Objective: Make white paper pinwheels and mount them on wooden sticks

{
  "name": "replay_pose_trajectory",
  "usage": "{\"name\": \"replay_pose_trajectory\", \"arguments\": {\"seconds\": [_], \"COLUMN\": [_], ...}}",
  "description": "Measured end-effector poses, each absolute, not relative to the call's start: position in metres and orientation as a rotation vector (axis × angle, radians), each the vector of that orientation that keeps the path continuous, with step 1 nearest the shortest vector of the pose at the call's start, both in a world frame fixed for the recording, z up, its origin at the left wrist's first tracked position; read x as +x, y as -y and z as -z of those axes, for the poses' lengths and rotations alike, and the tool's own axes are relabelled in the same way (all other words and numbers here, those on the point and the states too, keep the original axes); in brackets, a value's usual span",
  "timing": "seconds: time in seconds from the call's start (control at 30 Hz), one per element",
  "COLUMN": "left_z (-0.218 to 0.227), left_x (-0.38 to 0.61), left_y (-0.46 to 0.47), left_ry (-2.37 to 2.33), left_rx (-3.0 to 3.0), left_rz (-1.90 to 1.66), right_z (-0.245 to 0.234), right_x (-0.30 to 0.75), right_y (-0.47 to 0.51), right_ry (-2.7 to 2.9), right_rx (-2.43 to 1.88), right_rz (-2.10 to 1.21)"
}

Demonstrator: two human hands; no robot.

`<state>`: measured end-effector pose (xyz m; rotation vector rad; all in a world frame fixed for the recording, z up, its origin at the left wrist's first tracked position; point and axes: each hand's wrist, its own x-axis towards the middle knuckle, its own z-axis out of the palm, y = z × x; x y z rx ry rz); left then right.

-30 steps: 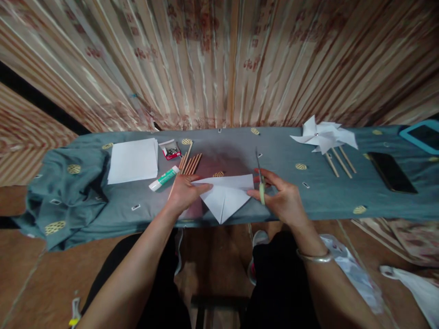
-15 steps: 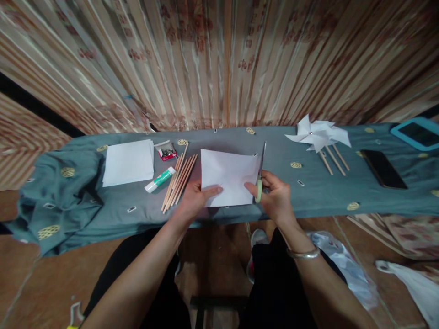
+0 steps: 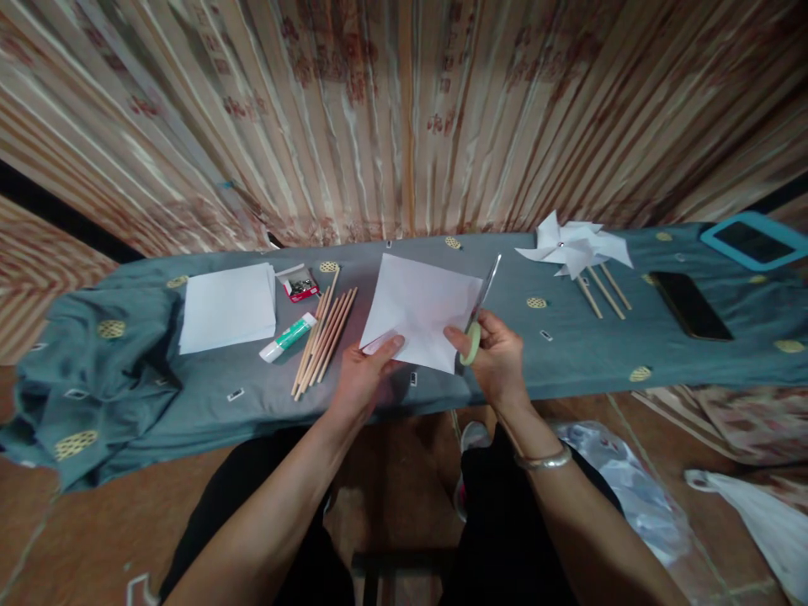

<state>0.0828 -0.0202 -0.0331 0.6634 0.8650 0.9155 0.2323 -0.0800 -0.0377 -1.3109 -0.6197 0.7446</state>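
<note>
Gripping the sheet (image 3: pixel 422 303) by its near left corner, your left hand (image 3: pixel 363 374) keeps its thumb on top, with most of its fingers hidden underneath. Your right hand (image 3: pixel 502 358) is closed on the scissors (image 3: pixel 470 345) at their pale green handle, the blades pointing away from you beside the sheet's right edge; the thumb of that hand reaches onto the sheet. You cannot tell from this angle whether the blades are parted. The sheet, white and slightly bowed, is between your hands, over the cloth (image 3: pixel 587 362). Just left of the sheet you have the sticks (image 3: pixel 324 342) in a loose bundle; farther left of it come the glue (image 3: pixel 288 337), the open box (image 3: pixel 299 284) and the stack (image 3: pixel 227 309) of paper. Right of the sheet, well apart, lie overlapping pinwheels (image 3: pixel 571 248), and farther right the phone (image 3: pixel 690 305) and tablet (image 3: pixel 754 240).
</note>
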Motion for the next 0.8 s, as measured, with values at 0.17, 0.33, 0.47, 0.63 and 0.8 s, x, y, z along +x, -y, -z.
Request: {"name": "replay_pose_trajectory", "arguments": {"seconds": [0.17, 0.33, 0.47, 0.63, 0.8], "left_z": [0.027, 0.029, 0.031, 0.034, 0.033], "left_x": [0.082, 0.081, 0.087, 0.089, 0.08], "left_y": [0.018, 0.02, 0.027, 0.021, 0.004], "left_ry": [-0.82, -0.793, -0.792, -0.898, -0.962], "left_rx": [0.58, 0.567, 0.624, 0.711, 0.866], "left_rz": [-0.898, -0.885, -0.871, -1.029, -1.18], "right_z": [0.035, 0.035, 0.035, 0.033, 0.03], "right_x": [0.228, 0.229, 0.223, 0.213, 0.209], "right_y": [0.076, 0.073, 0.07, 0.067, 0.074], "right_ry": [0.589, 0.521, 0.556, 0.616, 0.71], "right_rx": [-1.295, -1.265, -1.252, -1.245, -1.343], "right_rz": [-0.774, -0.773, -0.81, -0.911, -0.98]}}
